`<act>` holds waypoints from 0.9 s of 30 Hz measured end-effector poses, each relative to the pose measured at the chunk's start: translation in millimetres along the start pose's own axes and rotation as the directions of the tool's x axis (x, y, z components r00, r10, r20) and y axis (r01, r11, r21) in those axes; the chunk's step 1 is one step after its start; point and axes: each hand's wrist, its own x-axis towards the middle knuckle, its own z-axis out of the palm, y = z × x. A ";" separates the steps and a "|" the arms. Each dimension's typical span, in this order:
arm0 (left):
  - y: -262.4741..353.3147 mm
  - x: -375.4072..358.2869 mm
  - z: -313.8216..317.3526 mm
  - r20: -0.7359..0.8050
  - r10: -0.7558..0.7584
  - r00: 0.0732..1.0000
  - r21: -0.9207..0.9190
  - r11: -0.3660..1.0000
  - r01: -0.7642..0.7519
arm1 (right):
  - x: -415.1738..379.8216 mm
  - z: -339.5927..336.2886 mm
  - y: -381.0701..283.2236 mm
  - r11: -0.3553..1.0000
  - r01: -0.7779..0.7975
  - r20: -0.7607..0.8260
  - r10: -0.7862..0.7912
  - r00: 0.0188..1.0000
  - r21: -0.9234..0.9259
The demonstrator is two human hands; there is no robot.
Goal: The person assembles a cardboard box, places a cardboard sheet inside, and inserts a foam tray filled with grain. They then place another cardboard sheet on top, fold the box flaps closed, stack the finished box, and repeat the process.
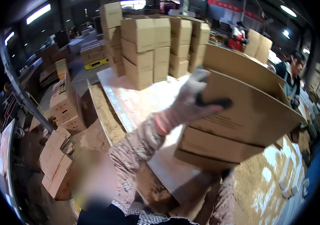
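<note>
A large brown cardboard box is tilted in front of me, above the work surface, with flaps standing up at its top. My left hand, in a pale glove with dark fingertips, grips its left side; the thumb lies across the printed front panel. Under the lower edge of the box, only a dark bit of my right hand shows, against the cardboard. Its fingers are hidden by the box. Below it, my right patterned sleeve reaches up from the bottom of the view.
Stacked cardboard boxes stand on a pale board ahead. Flattened cardboard and a carton are to the left. A co-worker is at right, another person farther back. White blocks lie lower right.
</note>
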 end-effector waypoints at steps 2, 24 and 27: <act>-19.3 7.3 -27.4 0.120 0.059 0.991 0.220 0.972 -0.084 | -20.2 34.8 -11.6 0.997 -0.065 -0.078 0.068 0.995 0.050; -311.4 -368.0 -296.5 -0.241 -0.893 0.381 0.576 0.185 0.796 | 49.3 561.5 32.2 0.973 -0.048 0.645 0.187 0.741 -0.227; -373.2 -355.9 -366.9 -0.154 -0.940 0.303 0.844 0.034 0.535 | 40.1 506.9 -15.9 0.946 -0.307 0.674 0.294 0.678 -0.104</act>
